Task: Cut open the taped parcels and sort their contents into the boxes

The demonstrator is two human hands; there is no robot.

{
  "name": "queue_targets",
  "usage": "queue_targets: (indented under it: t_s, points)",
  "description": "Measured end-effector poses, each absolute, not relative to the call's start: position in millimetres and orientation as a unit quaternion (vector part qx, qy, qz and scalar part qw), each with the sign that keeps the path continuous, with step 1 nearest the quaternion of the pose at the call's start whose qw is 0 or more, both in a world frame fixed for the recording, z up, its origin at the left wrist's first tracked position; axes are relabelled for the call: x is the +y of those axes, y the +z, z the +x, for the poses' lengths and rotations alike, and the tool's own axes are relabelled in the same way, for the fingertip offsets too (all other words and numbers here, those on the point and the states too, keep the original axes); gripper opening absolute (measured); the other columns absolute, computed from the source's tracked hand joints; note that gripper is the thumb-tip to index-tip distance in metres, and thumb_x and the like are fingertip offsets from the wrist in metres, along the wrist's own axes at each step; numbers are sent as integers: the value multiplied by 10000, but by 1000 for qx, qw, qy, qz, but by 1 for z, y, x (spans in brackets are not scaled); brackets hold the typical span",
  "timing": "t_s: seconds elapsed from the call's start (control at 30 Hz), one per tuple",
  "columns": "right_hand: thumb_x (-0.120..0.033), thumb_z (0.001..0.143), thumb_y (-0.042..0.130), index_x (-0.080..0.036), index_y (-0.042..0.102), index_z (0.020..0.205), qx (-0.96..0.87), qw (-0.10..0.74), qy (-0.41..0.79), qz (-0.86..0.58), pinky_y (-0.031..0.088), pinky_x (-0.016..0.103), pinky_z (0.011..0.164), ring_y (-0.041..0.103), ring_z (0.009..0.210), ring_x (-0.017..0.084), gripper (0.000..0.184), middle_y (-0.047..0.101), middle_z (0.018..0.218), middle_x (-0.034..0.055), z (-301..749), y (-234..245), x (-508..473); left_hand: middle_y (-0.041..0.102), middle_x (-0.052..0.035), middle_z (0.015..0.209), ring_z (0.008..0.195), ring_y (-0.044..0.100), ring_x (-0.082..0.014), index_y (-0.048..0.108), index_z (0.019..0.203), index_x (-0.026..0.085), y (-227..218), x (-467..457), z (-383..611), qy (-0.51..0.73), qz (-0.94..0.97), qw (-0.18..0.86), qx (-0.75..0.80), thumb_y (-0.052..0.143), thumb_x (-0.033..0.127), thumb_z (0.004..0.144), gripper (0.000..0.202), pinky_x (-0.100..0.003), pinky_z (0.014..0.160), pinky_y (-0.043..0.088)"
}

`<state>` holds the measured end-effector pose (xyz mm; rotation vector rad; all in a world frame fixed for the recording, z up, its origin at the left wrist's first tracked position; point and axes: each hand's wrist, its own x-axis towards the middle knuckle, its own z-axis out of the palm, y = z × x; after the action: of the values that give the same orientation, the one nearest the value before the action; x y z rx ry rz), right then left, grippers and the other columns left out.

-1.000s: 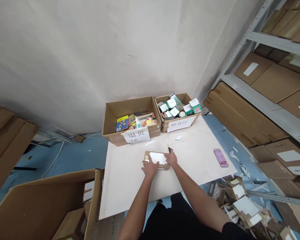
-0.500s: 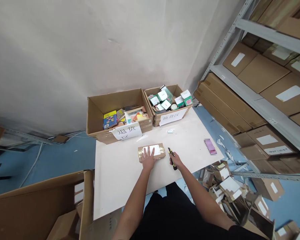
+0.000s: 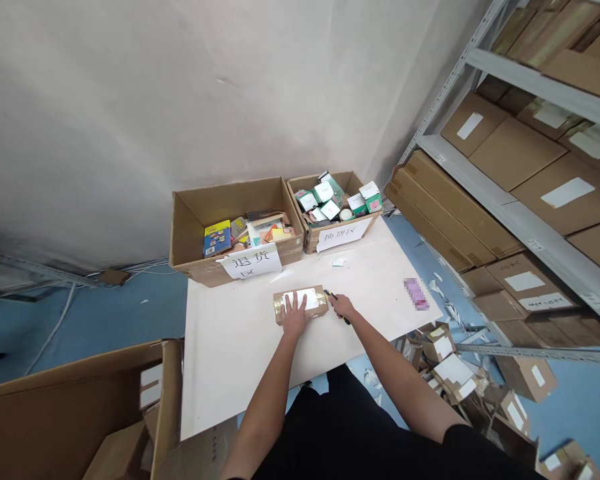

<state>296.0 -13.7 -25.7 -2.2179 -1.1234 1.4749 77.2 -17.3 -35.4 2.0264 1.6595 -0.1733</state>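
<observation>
A small taped cardboard box [image 3: 320, 308] with a white label lies on the white table [image 3: 230, 353]. My left hand [image 3: 295, 317] presses flat on its top, fingers spread over the label. In my right hand [image 3: 343, 307] is a yellow-and-black utility knife [image 3: 347, 321], its front end at the box's right end. Whether the blade touches the tape is too small to tell.
Behind stand two open cartons with handwritten signs: the left carton [image 3: 180, 230] holds books, the right carton [image 3: 310, 238] small green-and-white boxes. A blurred purple item [image 3: 417, 294] lies at the table's right. Shelving [image 3: 510, 193] and discarded cardboard [image 3: 460, 373] flank the right side; a large carton [image 3: 173, 393] is front left.
My right hand has brought the utility knife left to the box's right end and turned it closer to level. My left hand stays on the box. The view has shifted slightly.
</observation>
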Motion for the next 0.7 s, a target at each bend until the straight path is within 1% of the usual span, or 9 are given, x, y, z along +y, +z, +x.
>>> queue_targets:
  t_s: [0.13,0.23,0.33,0.4,0.5,0.57,0.7]
  points:
    - [-497,1005,590,-196,596,828,-418,79,481,-766,385,239,430,481,340,129,349,523,494,-48,299,-16,-12,50,-20,1778,1628,-55,-350,235,1669,368,-38,-22,80,-65,742,242,621,577,502,971,789,-590,1303,92]
    - [-495,1020,566,-184,622,882,-431,53,466,-771,418,265,456,516,368,149,345,572,549,-17,300,-12,-14,65,-15,1778,1631,-35,-341,229,1666,387,-40,-24,81,-68,747,224,623,575,538,974,789,-580,1304,87]
    - [-514,1021,563,-179,642,913,-429,55,467,-771,438,277,467,542,395,159,361,600,590,2,299,-11,-21,76,-5,1777,1632,-29,-342,216,1664,405,-41,-25,81,-68,749,220,621,566,565,972,792,-594,1299,95]
    - [-518,1017,572,-180,648,913,-430,61,470,-768,437,273,461,541,396,156,361,598,594,2,297,-11,-26,65,-8,1777,1631,-30,-344,218,1668,387,-41,-25,81,-70,749,223,620,561,553,975,791,-592,1300,91]
    - [-509,1033,542,-179,652,913,-435,66,468,-766,443,270,460,539,391,154,368,589,588,-1,295,-10,-33,47,-16,1777,1630,-42,-343,230,1670,367,-40,-25,80,-72,747,231,619,560,531,978,784,-581,1304,74]
    - [-517,1036,530,-177,661,920,-435,61,464,-769,458,274,474,558,407,161,383,597,594,5,293,-9,-36,63,-12,1776,1630,-47,-343,226,1668,382,-40,-26,80,-67,747,234,619,558,538,976,783,-591,1300,76]
    - [-563,1008,562,-174,671,910,-432,57,451,-779,485,283,493,581,429,169,415,621,619,14,295,-11,-43,104,-14,1774,1630,-28,-354,230,1663,403,-41,-26,78,-55,751,231,616,556,564,967,785,-625,1288,101]
